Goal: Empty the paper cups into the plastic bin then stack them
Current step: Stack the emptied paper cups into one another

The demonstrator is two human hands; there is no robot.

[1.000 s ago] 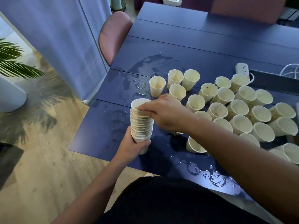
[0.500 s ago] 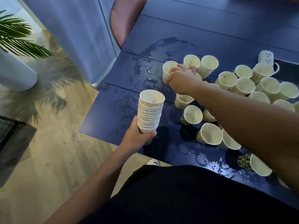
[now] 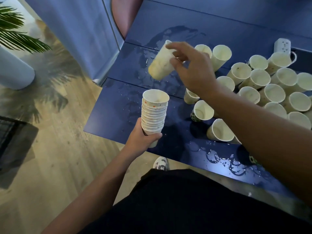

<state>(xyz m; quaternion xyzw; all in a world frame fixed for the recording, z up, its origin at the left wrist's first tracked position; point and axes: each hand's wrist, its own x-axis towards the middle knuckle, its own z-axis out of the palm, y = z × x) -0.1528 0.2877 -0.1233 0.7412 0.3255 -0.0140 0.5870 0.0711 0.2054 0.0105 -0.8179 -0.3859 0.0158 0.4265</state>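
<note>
Just one head cam — looking steeply down, close over the blue table [image 3: 219, 22] edge and floor [image 3: 59, 166].

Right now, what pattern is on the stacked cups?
Head view: the cup stack is white with small orange and dark dots.

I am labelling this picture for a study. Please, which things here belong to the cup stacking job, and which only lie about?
Belonging to the job:
- stack of cups, held by left hand
- single cup, pinched by right hand
- loose cups on the wet table

Only lying about:
- power strip
- plant
- chair
</note>
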